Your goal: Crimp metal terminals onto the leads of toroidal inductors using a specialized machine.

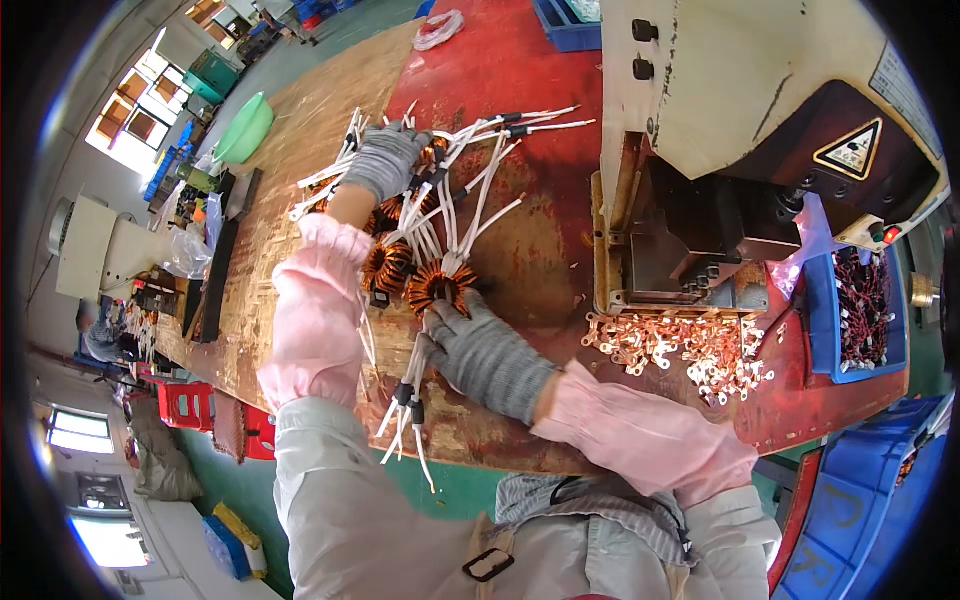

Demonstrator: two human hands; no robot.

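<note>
Both hands wear grey knit gloves and pink sleeve covers. My left hand reaches forward onto a pile of copper-wound ring coils with long white-sleeved leads, its fingers closed over the far coils. My right hand grips one copper ring coil at the near edge of the pile; that coil's white leads hang down past the bench edge. More white leads fan out to the right of my left hand.
A cream press machine stands at the right, with a heap of copper ring terminals in front of it. Blue bins hold wired parts. A green bowl sits far left on the wooden bench.
</note>
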